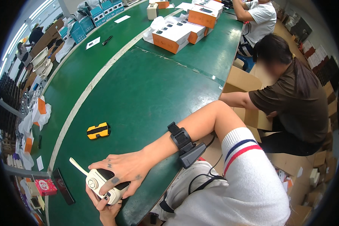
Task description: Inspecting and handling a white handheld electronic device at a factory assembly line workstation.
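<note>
Near the front left edge of the green table, both of my hands are on a cream handheld device with a round knob, a dark panel and a thin cream strip sticking out at its upper left. Its exact kind I cannot tell. My right hand lies over the top, its fingers bent around the body. From below, my left hand grips the near side, partly hidden by the device. A strap with a black box is on my right wrist. Beyond the hands lies a small yellow and black block.
Left of the device are a dark flat slab and a pink packet. White-and-orange boxes stand far back, blue boxes at the far left. On the right, a co-worker reaches into an open cardboard box.
</note>
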Available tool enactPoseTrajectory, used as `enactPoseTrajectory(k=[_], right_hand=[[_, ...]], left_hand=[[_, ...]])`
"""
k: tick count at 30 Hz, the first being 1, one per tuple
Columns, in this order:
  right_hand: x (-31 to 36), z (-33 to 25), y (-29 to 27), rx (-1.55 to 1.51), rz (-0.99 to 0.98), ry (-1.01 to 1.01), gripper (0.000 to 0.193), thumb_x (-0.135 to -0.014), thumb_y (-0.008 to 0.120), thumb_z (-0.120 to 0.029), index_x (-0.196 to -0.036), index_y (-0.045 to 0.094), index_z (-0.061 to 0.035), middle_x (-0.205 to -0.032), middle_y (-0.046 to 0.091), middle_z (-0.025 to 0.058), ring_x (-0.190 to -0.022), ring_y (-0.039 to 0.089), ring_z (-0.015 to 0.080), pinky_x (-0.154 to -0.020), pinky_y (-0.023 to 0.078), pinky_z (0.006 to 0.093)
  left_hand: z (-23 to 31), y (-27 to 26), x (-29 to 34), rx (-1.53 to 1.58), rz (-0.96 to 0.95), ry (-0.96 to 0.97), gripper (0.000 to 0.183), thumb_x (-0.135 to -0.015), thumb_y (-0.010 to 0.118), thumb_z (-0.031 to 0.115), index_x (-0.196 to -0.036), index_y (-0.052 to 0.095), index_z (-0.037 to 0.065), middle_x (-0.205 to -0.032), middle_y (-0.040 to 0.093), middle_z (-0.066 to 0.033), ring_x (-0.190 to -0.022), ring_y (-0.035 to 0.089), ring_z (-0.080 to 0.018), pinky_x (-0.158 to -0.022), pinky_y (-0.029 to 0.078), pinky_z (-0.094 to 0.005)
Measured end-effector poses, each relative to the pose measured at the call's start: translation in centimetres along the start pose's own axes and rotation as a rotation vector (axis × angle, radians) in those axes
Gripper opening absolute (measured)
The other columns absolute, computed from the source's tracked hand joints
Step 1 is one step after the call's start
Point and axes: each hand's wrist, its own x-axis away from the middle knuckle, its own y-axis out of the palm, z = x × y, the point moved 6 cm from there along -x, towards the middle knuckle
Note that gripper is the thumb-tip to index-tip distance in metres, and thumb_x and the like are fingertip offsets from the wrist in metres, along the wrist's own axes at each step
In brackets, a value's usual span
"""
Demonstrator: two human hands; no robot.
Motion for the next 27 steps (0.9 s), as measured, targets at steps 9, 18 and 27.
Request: enactPoseTrajectory(k=[9,18,27], right_hand=[[-0.2,-0.2,-0.4,-0.015,0.003,-0.018,0.057,-0.070,0.068,-0.039,-0.124,0.051,-0.0289,-0.131,0.030,0.0343,-0.113,0.045,0.0446,-0.080,0.040,0.0437],[0.0,1.2,0.4,-0.004,-0.056,0.041,0.067,-0.073,0.071,-0.039,-0.131,0.044,-0.0184,-0.134,0.029,0.0325,-0.118,0.041,0.0437,-0.087,0.041,0.0451],[-0.5,0.4,0.0,0.065,-0.074,0.050,0.070,-0.069,0.077,-0.037,-0.128,0.044,-0.0197,-0.135,0.029,0.0326,-0.118,0.043,0.0413,-0.087,0.040,0.0407]], left_hand=[[0.3,0.2,-0.8,-0.035,0.019,0.006,0.045,-0.085,0.064,0.037,-0.119,0.036,0.026,-0.138,0.019,-0.0340,-0.122,0.036,-0.0479,-0.093,0.040,-0.0542],[-0.6,-0.2,-0.3,0.040,-0.022,-0.030,0.053,-0.066,0.080,0.025,-0.110,0.050,0.028,-0.137,0.022,-0.0327,-0.123,0.035,-0.0506,-0.097,0.036,-0.0559],[-0.2,-0.4,-1.0,0.104,-0.044,-0.063,0.046,-0.061,0.082,0.016,-0.099,0.058,0.025,-0.139,0.022,-0.0296,-0.125,0.034,-0.0487,-0.099,0.038,-0.0529]])
